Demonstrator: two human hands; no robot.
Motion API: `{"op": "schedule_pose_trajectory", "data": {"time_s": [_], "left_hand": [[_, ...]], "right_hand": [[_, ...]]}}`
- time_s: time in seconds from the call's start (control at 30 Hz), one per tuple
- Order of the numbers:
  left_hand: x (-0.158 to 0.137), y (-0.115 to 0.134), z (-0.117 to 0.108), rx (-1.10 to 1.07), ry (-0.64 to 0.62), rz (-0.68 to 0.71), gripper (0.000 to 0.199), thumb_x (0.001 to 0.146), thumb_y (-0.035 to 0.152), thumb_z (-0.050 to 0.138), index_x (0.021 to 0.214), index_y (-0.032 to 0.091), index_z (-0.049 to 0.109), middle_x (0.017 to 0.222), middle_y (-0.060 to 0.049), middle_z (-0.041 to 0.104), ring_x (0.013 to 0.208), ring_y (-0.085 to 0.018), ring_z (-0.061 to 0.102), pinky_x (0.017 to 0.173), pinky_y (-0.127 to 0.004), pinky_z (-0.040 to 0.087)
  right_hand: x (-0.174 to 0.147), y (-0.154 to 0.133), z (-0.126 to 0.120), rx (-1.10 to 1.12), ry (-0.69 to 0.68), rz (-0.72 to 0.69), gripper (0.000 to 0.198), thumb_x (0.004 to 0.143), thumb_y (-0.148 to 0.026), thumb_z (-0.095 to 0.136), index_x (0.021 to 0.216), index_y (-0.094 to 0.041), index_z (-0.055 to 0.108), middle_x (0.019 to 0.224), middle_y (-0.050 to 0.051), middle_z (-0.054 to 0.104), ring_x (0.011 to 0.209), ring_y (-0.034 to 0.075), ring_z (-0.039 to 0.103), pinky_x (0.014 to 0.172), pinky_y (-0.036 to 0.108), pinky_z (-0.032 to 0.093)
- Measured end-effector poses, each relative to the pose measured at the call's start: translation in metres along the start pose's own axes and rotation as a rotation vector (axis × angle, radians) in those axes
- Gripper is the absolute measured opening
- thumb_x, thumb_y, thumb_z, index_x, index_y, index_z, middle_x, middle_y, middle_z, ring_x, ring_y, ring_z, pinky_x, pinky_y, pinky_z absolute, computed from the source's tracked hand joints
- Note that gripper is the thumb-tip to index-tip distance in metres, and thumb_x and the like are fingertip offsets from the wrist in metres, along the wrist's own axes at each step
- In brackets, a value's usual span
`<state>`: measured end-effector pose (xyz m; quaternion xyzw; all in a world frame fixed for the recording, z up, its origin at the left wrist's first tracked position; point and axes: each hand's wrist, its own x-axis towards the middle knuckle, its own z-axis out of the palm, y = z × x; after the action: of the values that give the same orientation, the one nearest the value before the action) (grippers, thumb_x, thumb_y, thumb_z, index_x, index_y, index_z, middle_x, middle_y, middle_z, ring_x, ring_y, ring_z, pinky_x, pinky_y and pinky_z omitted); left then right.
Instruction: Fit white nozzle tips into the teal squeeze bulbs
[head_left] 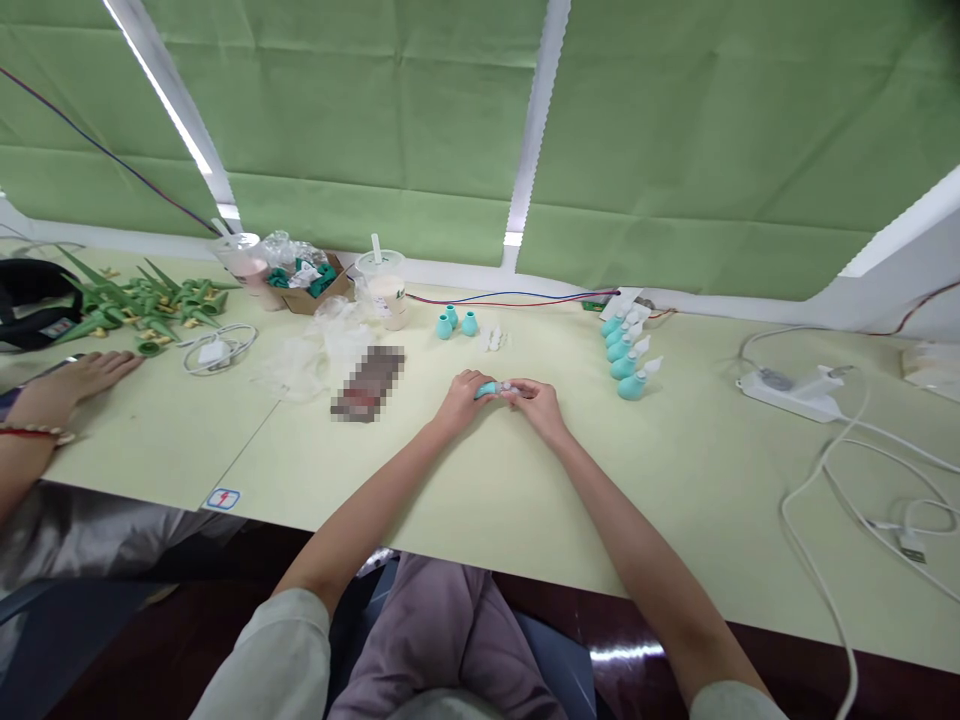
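Note:
My left hand (457, 398) is closed around a small teal bulb (486, 390) that lies on its side just above the table. From the right, my right hand (541, 405) pinches a whitish nozzle piece (506, 387) at the mouth of this bulb; fingers partly hide where the two meet. Farther back stand three loose teal bulbs (469, 323) with open necks. Beside them lie several small white nozzles (493, 338). Off to the right runs a row of teal bulbs (631, 386) with white pointed nozzles on them.
Drink cups (384, 290), a cardboard box (319, 290), plastic bags (304, 350) and a blurred-out flat item (369, 384) occupy the left. Green plastic parts (150, 300) lie near another person's hand (75, 385). A power strip (791, 395) and white cables are at right.

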<state>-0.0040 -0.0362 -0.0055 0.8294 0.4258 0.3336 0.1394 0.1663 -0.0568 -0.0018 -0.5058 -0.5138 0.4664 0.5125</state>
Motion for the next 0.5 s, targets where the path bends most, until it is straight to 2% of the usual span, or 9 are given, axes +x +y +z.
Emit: {"op": "schedule_pose_trajectory", "data": {"time_s": [0.2,0.37,0.5], "left_hand": [[-0.001,0.004,0.000,0.039,-0.070,-0.006,0.022,0.081,0.033,0.060,0.096,0.018,0.064,0.089,-0.006,0.066,0.088,-0.019,0.057,0.081,-0.032,0.040],[-0.002,0.007,0.000,0.115,-0.116,0.006,0.023,0.082,0.035,0.058,0.096,0.018,0.064,0.089,-0.006,0.066,0.089,-0.019,0.056,0.081,-0.032,0.038],[-0.004,0.007,0.002,0.211,-0.203,0.062,0.027,0.082,0.040,0.058,0.098,0.018,0.064,0.088,-0.006,0.065,0.090,-0.020,0.054,0.080,-0.032,0.036]], "right_hand": [[0.002,0.004,-0.004,-0.158,-0.059,-0.014,0.033,0.057,-0.036,0.071,0.081,-0.013,0.072,0.073,0.006,0.069,0.051,0.012,0.053,0.053,0.027,0.047],[0.000,0.006,-0.009,-0.311,-0.116,-0.101,0.030,0.066,-0.035,0.063,0.085,-0.015,0.073,0.070,0.003,0.068,0.055,0.012,0.053,0.055,0.026,0.045],[-0.001,0.007,-0.012,-0.391,-0.157,-0.151,0.028,0.067,-0.034,0.062,0.084,-0.015,0.074,0.069,0.002,0.067,0.059,0.013,0.055,0.057,0.025,0.044]]}}
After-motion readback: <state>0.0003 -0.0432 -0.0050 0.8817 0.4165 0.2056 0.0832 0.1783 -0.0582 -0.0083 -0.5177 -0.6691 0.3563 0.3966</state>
